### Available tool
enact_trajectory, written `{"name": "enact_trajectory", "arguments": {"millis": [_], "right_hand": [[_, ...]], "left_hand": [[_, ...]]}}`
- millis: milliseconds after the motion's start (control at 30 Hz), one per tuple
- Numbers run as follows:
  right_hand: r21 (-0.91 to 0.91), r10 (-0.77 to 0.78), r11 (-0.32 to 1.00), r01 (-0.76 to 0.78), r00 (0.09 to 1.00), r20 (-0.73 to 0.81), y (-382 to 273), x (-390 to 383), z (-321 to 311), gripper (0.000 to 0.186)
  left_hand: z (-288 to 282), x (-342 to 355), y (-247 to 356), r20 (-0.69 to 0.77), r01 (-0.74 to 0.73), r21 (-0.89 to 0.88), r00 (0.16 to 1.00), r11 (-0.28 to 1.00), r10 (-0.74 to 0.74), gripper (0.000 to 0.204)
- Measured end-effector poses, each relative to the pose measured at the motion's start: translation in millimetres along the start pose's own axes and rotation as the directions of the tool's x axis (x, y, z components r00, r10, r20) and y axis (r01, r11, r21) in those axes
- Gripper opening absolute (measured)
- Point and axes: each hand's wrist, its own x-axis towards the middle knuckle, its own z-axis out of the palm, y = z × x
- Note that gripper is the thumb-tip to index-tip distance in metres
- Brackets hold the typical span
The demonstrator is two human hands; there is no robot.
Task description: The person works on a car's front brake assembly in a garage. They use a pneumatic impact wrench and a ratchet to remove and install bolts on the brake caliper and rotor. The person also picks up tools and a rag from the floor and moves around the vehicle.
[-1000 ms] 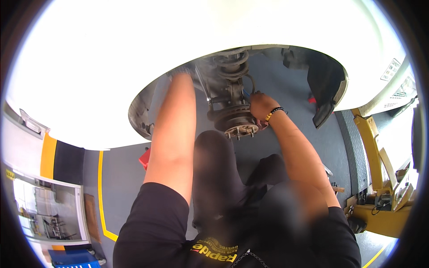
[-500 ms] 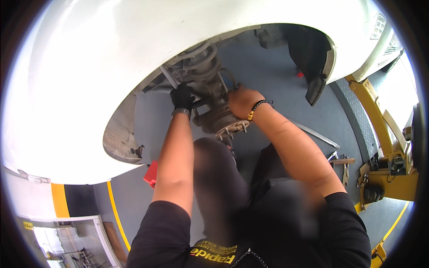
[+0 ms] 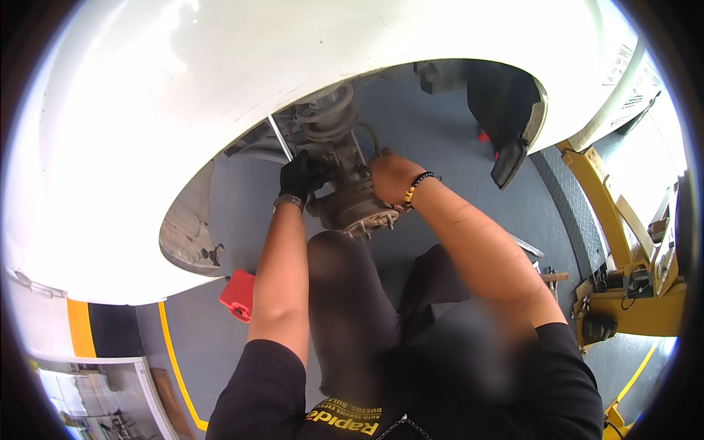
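Observation:
Under the white car's wheel arch, the rusty wheel hub (image 3: 369,222) with bare studs faces me below the coil spring and strut (image 3: 328,117). My left hand (image 3: 299,176), in a black glove, is closed at the left side of the strut's lower end. A slim silver metal bar (image 3: 279,137) runs up and away from its grip. On the other side of the strut, my bare right hand (image 3: 396,178) is closed with its fingers curled toward the knuckle behind the hub. Whatever it holds is hidden by the hand.
White bodywork (image 3: 183,110) arches over my hands, with a dark liner flap (image 3: 510,158) hanging at right. A red case (image 3: 238,293) lies on the floor at left. A yellow lift arm (image 3: 605,198) stands at right, near tools (image 3: 555,279) on the floor.
The whole view has shifted slightly, showing more of the red case. The silver bar has swung to a steeper angle with my left hand. Both hands stay by the strut.

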Motion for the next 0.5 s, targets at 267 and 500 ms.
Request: {"name": "enact_trajectory", "arguments": {"millis": [267, 500], "right_hand": [[0.274, 0.156, 0.957, -0.099, 0.969, -0.193, 30, -32, -37, 0.043], [0.990, 0.374, 0.143, 0.011, 0.925, -0.064, 66, -207, 60, 0.037]], "left_hand": [[-27, 6, -54, -0.306, -0.142, 0.733, 0.805, 0.665, 0.508, 0.067], [-46, -100, -78, -0.538, -0.005, -0.038, 0.843, 0.999, -0.016, 0.035]]}}
